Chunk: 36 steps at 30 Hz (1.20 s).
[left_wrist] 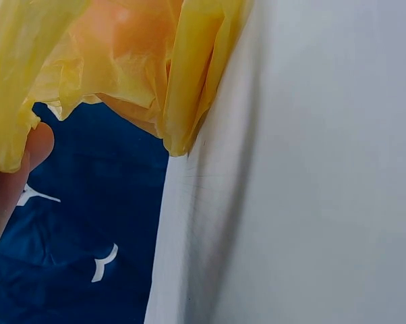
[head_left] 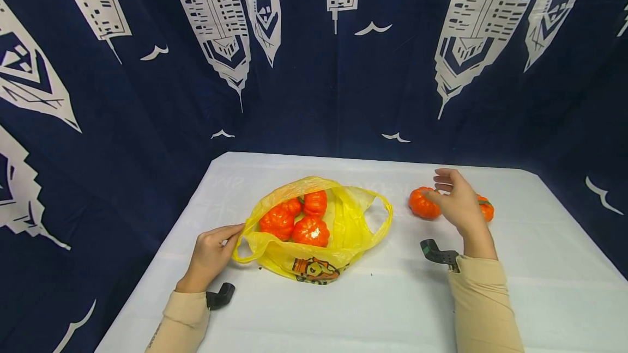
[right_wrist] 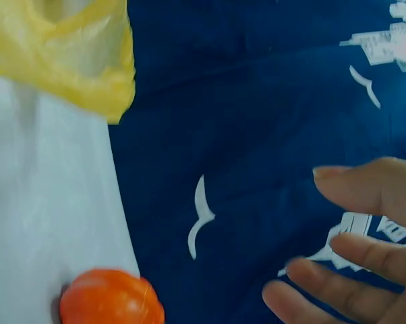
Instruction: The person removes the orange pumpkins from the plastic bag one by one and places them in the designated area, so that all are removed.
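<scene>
My right wrist covers part of one pumpkin [head_left: 485, 208], so only its outer side and a bit of green stem show; the other loose pumpkin [head_left: 422, 205] sits partly behind my thumb and is cut off at the bottom of the right wrist view. Four more pumpkins [head_left: 311, 231] lie in the yellow plastic bag [head_left: 350, 217], overlapping one another, their undersides hidden. From my left wrist they are just a blurred orange glow through the film, perhaps only one of them.

The bag is thin, crinkled and half see-through, its mouth gaping; a creased dark print [head_left: 316, 269] on its front is hard to read. The pumpkins are glossy, squat and ribbed.

My left hand [head_left: 208, 255] pinches the bag's edge near its left handle loop [head_left: 245, 259]. My right hand [head_left: 456, 200] is held above the desk [head_left: 373, 315] with fingers apart, gripping nothing.

Black wrist mounts [head_left: 221, 296] jut from my beige sleeves [head_left: 485, 304]. A navy curtain [head_left: 314, 91] printed with white buildings hangs behind the desk's white cover.
</scene>
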Tool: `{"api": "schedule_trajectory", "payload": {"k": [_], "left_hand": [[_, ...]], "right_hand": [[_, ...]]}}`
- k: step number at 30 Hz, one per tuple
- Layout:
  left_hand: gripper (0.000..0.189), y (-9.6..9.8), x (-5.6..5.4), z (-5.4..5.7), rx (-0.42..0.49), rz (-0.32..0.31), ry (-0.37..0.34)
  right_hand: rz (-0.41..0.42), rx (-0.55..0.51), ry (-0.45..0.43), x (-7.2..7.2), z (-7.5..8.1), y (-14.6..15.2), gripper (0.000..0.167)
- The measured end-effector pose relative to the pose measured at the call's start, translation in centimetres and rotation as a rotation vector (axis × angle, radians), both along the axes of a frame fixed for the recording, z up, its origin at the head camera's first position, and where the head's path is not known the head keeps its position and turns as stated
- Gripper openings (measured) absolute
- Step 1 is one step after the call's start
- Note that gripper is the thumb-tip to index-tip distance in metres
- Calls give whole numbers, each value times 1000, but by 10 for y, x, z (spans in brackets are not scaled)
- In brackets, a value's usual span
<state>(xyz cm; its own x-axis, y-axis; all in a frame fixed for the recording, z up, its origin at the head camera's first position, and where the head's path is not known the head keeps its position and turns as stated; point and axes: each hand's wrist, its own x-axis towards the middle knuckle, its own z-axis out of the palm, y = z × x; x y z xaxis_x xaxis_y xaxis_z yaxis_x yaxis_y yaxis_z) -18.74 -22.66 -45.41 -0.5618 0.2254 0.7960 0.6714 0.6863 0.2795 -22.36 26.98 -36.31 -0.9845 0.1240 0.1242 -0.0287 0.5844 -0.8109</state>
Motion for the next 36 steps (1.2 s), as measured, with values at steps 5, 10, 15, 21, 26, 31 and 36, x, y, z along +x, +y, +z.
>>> {"api": "schedule_trajectory", "payload": {"k": [5,10,15,21,26,31,36], "left_hand": [[31,-1,-1,0,-4,-6,4],[31,-2,-1,-1,-7,0,10],[30,-2,-1,-1,5,-10,5],[29,-1,-2,-2,23,-24,-7],[30,-2,-3,-1,8,-16,-6],[30,-1,-3,0,1,-21,10],[29,-1,-3,-1,7,-24,6]], "right_hand": [[126,-5,-11,0,4,-13,63],[230,-15,-50,-3,5,-28,65],[334,-27,-20,-4,6,-40,63],[493,-14,17,-6,3,-51,62],[636,70,9,-13,3,-62,62],[782,125,-44,-20,5,-76,65],[882,213,-84,-24,8,-90,67]]}}
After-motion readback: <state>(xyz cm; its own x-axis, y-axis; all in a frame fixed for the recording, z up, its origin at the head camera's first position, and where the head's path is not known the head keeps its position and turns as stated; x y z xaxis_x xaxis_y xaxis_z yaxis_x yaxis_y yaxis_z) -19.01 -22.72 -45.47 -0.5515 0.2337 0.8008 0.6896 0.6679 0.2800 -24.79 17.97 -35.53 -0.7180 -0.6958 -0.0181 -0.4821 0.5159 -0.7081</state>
